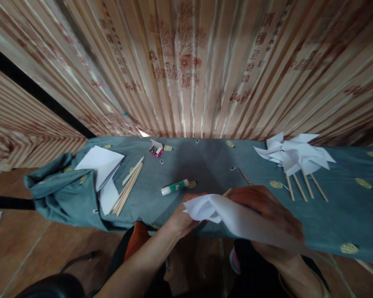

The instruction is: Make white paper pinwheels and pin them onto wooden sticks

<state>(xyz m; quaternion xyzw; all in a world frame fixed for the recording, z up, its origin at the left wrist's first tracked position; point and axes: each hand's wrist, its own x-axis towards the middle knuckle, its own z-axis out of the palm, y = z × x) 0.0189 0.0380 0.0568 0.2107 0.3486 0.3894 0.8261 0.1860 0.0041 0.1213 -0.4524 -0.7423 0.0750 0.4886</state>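
Above the near edge of the teal cloth-covered bench (332,219), I see the left hand (180,218) pinching a curled white paper piece (239,217), tips pointing left, long axis slanting nearward right, the right hand (267,205) bent behind, its grip hidden, bench top stretching beyond to the far edge.

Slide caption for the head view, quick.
Left hand holds curled white paper, right hand against it; glue stick, wooden sticks and paper pinwheels lie on the cloth.
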